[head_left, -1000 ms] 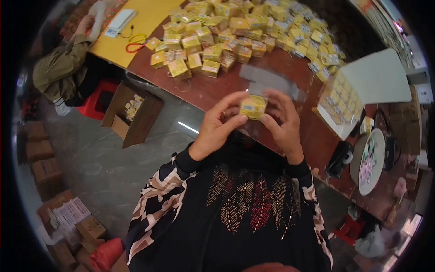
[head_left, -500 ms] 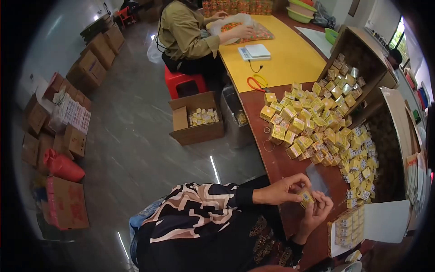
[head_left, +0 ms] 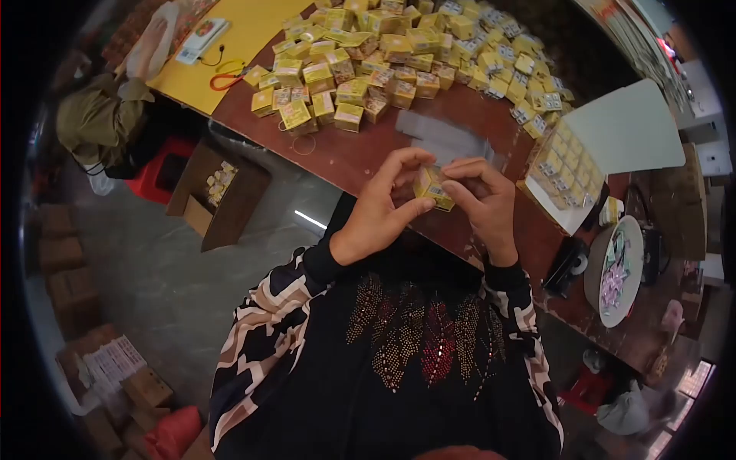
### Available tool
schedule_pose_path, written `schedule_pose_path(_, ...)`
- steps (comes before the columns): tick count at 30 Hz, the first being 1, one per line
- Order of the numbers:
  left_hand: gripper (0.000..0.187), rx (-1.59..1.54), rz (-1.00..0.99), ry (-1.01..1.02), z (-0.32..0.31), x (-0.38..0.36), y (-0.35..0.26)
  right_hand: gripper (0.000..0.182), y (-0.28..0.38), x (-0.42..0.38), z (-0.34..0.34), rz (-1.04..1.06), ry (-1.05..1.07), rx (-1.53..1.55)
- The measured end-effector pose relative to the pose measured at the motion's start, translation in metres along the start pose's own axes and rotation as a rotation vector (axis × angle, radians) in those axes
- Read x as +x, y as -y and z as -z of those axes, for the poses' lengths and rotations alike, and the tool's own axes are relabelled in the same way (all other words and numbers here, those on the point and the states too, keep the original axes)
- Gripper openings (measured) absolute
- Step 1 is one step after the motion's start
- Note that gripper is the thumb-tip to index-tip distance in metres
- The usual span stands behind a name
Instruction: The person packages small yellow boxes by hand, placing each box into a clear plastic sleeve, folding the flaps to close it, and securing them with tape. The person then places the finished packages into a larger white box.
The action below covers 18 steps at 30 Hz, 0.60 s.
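Note:
A small yellow box [head_left: 432, 188] is held between both my hands above the table's front edge. My left hand [head_left: 387, 201] pinches it from the left with thumb and fingers. From the right, my right hand [head_left: 481, 201] has its thumb and fingertips on the same box. Just beyond my hands lie clear plastic sheets [head_left: 445, 136] on the red-brown table [head_left: 345, 157]. A large heap of yellow boxes [head_left: 353, 92] spreads behind them. Right of my hands, rows of small boxes [head_left: 567, 169] stand in an open white carton [head_left: 571, 224].
A bowl of wrapped pieces [head_left: 630, 268] and a black tape dispenser [head_left: 567, 267] are at the right. Orange-handled scissors [head_left: 228, 77] and a white scale [head_left: 203, 40] lie at the left. A co-worker [head_left: 103, 130] sits beyond an open cardboard box [head_left: 238, 203] on the floor.
The camera view has turned to the right, so the bowl and tape dispenser now show. Both my hands still hold the small yellow box. On the scale there is now something with orange and green.

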<state>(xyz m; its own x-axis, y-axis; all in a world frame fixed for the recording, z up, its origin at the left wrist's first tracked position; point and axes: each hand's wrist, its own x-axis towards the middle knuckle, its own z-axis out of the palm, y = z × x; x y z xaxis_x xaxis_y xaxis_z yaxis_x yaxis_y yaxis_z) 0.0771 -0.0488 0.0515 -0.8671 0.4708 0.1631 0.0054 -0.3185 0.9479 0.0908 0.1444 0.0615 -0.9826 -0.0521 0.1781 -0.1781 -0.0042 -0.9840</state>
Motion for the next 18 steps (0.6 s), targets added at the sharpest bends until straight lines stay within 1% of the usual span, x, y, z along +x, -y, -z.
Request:
schedule_pose_path(1, 0.056, 0.008, 0.02, 0.008, -0.003, 0.001, -0.001, 0.016, -0.001, 0.0, 0.004, -0.004, -0.02, -0.003)
schedule_pose_path(3, 0.057, 0.015, 0.044, 0.026, -0.005, 0.002, -0.003, 0.008, -0.002, 0.0, 0.011, -0.049, -0.038, 0.036)
schedule_pose_path(4, 0.057, 0.023, 0.054, 0.029, -0.006, 0.002, -0.003, 0.008, -0.001, 0.0, 0.013, -0.051, -0.051, 0.035)
schedule_pose_path(6, 0.058, 0.03, 0.07, 0.039, -0.008, 0.001, -0.003, 0.004, 0.002, -0.001, 0.012, -0.049, -0.016, 0.002)
schedule_pose_path(8, 0.05, -0.032, 0.089, 0.018, -0.01, 0.001, -0.003, 0.005, -0.001, -0.004, 0.012, -0.029, -0.031, -0.028)
schedule_pose_path(9, 0.05, -0.032, 0.092, 0.021, -0.01, 0.001, -0.001, 0.005, -0.003, -0.005, 0.012, -0.006, -0.036, -0.058)
schedule_pose_path(10, 0.044, 0.014, 0.047, 0.031, -0.008, 0.001, 0.004, 0.005, -0.005, -0.007, 0.011, -0.007, -0.038, -0.058)
schedule_pose_path(11, 0.039, 0.061, 0.001, 0.041, -0.006, 0.001, 0.008, 0.006, -0.006, -0.01, 0.01, 0.021, -0.062, -0.085)
schedule_pose_path(12, 0.039, 0.061, 0.001, 0.043, -0.006, 0.001, 0.01, 0.008, -0.007, -0.012, 0.008, 0.049, -0.086, -0.112)
schedule_pose_path(13, 0.035, 0.041, 0.006, 0.025, -0.005, 0.0, 0.013, 0.008, -0.009, -0.014, 0.006, 0.051, -0.087, -0.112)
schedule_pose_path(14, 0.031, 0.02, 0.01, 0.01, -0.005, 0.0, 0.014, 0.008, -0.01, -0.016, 0.004, 0.127, -0.096, -0.168)
schedule_pose_path(15, 0.031, 0.019, 0.006, 0.019, -0.005, -0.001, 0.014, 0.009, -0.01, -0.016, 0.003, 0.203, -0.107, -0.227)
schedule_pose_path(16, 0.032, 0.017, 0.02, 0.006, -0.005, -0.001, 0.015, 0.009, -0.008, -0.016, 0.005, 0.213, -0.117, -0.234)
schedule_pose_path(18, 0.034, 0.004, 0.025, 0.015, -0.003, 0.0, 0.014, 0.013, 0.004, -0.013, 0.011, 0.326, -0.035, -0.448)
